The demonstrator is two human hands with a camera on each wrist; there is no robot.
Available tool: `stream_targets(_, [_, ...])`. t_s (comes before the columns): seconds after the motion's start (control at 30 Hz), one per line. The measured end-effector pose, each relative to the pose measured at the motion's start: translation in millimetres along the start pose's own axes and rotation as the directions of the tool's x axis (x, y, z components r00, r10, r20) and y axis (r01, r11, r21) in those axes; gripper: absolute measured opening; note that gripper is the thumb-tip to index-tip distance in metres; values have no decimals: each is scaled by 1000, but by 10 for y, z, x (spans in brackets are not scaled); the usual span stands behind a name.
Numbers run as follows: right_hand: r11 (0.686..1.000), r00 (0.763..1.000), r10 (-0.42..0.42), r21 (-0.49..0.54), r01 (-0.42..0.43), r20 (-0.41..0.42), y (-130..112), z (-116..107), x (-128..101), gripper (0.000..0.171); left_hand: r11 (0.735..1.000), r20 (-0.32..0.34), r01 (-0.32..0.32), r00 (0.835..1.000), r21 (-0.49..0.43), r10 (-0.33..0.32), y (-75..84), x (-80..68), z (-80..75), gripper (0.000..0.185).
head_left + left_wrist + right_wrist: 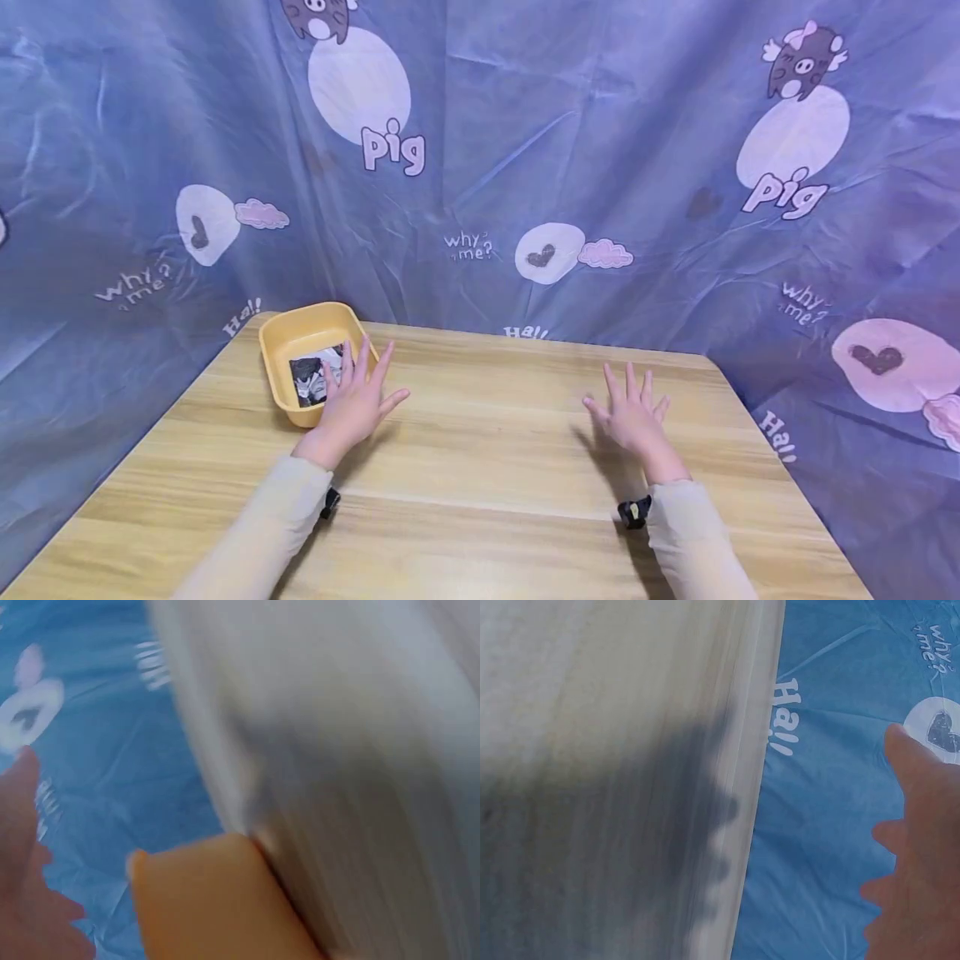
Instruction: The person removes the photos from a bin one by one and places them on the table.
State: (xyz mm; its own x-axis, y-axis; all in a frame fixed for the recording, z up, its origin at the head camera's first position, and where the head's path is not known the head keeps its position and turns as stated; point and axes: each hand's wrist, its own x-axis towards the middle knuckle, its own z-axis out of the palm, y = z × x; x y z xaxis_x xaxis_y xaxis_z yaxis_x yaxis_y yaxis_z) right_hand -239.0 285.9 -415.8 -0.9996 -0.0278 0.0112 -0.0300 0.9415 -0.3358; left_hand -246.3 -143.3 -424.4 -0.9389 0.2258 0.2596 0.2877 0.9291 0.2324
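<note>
One large blue-purple printed fabric sheet [510, 167] hangs in creases behind and to both sides, carrying most of the writing: "pig" [393, 150] twice in bubble letters below white ovals and dark winged pig figures [804, 62], "why me?" [468, 246] three times, and "Ha!!" [777, 437] three times, one at the far table edge partly cut off. In the right wrist view "Ha!!" and "why me?" read clearly; in the left wrist view the lettering is blurred.

Below it spreads a light wood-grain table [487, 467]. Two pale long sleeves, left [258, 525] and right [693, 533], reach in from the near edge. A yellow rounded-rectangular plastic tub [311, 323] stands at the table's far left corner.

The left hand [354, 408] hovers at the tub's near right side, fingers spread wide, partly covering it; whether it touches the rim I cannot tell. The right hand [633, 417] is well apart on the right, over the wood, its fingers also splayed.

Inside the tub lies a black-and-white printed packet [306, 371], its print too small to read. Smallest, a black wrist device [633, 512] sits by the right cuff, another [330, 502] by the left.
</note>
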Motion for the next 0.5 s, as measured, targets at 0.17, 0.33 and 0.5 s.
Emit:
stream_targets(0.17, [1000,1000,7,13,-7,18,6,2,24,86,1000,4,24,1000,5,-24,-29,-10,-15,80])
stream_targets(0.33, [1000,1000,10,5,-10,24,-25,12,60,88,995,71,79,995,-67,-74,24,16,-9,83])
stream_targets(0.5, [1000,1000,5,-6,-4,26,-159,42,129,89,991,78,102,992,-82,-96,30,5,-21,84])
